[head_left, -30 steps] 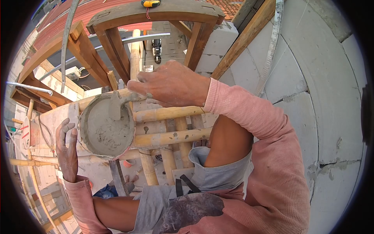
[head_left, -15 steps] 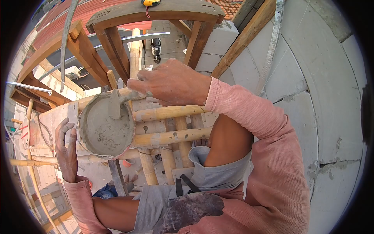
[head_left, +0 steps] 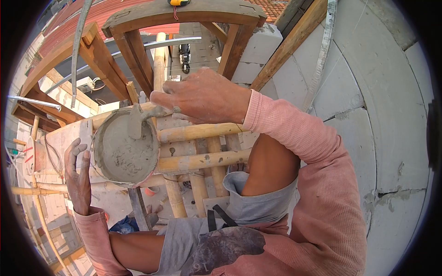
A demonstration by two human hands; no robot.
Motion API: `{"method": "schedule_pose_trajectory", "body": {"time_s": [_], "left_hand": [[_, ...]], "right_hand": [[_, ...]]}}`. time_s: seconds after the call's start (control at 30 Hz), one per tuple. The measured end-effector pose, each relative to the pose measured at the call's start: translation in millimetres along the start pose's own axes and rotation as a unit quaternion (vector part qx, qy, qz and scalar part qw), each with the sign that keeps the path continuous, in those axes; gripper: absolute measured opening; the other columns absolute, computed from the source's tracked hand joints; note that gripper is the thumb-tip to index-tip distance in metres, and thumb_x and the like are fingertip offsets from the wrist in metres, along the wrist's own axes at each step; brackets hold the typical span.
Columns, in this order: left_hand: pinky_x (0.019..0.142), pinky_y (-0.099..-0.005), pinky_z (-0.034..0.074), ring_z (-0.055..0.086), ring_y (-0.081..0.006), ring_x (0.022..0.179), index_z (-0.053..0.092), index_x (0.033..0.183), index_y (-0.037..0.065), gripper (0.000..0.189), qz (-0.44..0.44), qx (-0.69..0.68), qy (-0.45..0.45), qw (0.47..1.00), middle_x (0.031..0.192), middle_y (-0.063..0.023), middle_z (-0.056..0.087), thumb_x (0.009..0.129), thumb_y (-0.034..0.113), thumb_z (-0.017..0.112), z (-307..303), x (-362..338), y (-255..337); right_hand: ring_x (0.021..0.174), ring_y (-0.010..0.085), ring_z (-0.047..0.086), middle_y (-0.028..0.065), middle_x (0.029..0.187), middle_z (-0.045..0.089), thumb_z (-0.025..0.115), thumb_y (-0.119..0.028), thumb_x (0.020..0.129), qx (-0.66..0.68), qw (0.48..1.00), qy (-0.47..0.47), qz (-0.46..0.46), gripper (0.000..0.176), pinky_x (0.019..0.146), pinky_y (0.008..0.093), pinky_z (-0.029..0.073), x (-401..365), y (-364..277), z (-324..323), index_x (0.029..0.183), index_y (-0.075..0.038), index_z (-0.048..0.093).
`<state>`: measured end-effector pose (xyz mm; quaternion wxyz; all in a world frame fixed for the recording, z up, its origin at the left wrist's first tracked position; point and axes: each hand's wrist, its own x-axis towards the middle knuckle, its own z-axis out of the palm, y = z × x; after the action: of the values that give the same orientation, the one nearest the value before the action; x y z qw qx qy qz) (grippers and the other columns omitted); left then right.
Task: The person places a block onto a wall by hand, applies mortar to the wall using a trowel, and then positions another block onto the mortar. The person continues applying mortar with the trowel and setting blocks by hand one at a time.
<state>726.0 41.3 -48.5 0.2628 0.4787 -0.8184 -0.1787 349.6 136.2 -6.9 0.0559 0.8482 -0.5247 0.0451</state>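
1. The right hand (head_left: 202,99) is closed around the handle of a trowel (head_left: 135,122). Its knuckles face up, and the fingers hide most of the handle.
2. The trowel's blade is coated in grey and points down into a round bucket (head_left: 131,184). The tip rests in the upper part of the wet mortar (head_left: 124,154), close to the far rim.
3. The bucket is nearly full of mortar. It sits on a platform of bamboo poles (head_left: 202,133), at the platform's left end, in front of the person's knees.
4. The left hand (head_left: 78,177) holds nothing. It is open with the fingers straight and slightly spread, and the palm is turned towards the bucket's outer wall on the left side. It is just beside the wall, but whether it presses against it cannot be told.
5. Both hands are smeared with grey mortar, and both arms are in pink sleeves (head_left: 294,138).
6. Beyond the bucket stands a curved wooden frame (head_left: 184,14), and a yellow tape measure (head_left: 177,2) lies on its top.
7. To the right rises a wall of pale grey blocks (head_left: 377,115) with mortar joints. A timber plank (head_left: 285,46) leans against it.
8. Through the gaps in the frame, a parked motorbike (head_left: 185,55) shows on the ground far below.
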Motion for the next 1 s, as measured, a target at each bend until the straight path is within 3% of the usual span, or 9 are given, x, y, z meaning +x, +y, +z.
{"method": "schedule_pose_trajectory", "body": {"time_s": [0.43,0.7,0.8,1.0], "left_hand": [[0.115,-0.0426,0.034,0.048,-0.0308,0.135,0.064,0.116,0.002,0.030,-0.006,-0.010,0.004,1.000,0.140,-0.0163,0.055,0.103,0.029,0.059,-0.3,-1.4,-3.2],[0.116,-0.0430,0.032,0.046,-0.0293,0.136,0.062,0.114,0.000,0.032,-0.044,-0.051,0.001,0.998,0.141,-0.0164,0.054,0.098,0.027,0.067,0.0,-1.6,-11.1],[0.114,-0.0418,0.034,0.049,-0.0286,0.133,0.062,0.115,-0.002,0.034,-0.054,-0.028,0.007,0.998,0.139,-0.0165,0.056,0.099,0.028,0.066,-1.9,-1.9,-4.8],[0.109,-0.0413,0.039,0.054,-0.0314,0.128,0.066,0.113,-0.001,0.037,-0.011,-0.018,0.024,0.999,0.135,-0.0170,0.059,0.103,0.034,0.059,-3.4,0.0,-2.8]], "right_hand": [[0.072,0.0296,0.071,0.0094,0.095,0.065,0.074,-0.009,0.080,-0.004,1.000,0.024,-0.010,0.054,0.053,0.0411,0.052,-0.6,1.1,1.7,0.127,-0.013,0.047],[0.073,0.0315,0.071,0.0110,0.098,0.066,0.077,-0.011,0.079,-0.002,1.000,0.012,-0.015,0.058,0.055,0.0409,0.054,2.3,-0.7,4.8,0.128,-0.013,0.047],[0.074,0.0306,0.074,0.0101,0.086,0.069,0.072,-0.014,0.083,0.009,1.000,0.026,-0.015,0.046,0.057,0.0435,0.056,4.0,-2.5,4.3,0.124,-0.012,0.051],[0.073,0.0320,0.073,0.0108,0.077,0.069,0.071,-0.013,0.083,0.029,0.999,-0.029,0.011,0.044,0.058,0.0451,0.056,15.5,-13.3,-1.3,0.122,-0.007,0.051]]}}
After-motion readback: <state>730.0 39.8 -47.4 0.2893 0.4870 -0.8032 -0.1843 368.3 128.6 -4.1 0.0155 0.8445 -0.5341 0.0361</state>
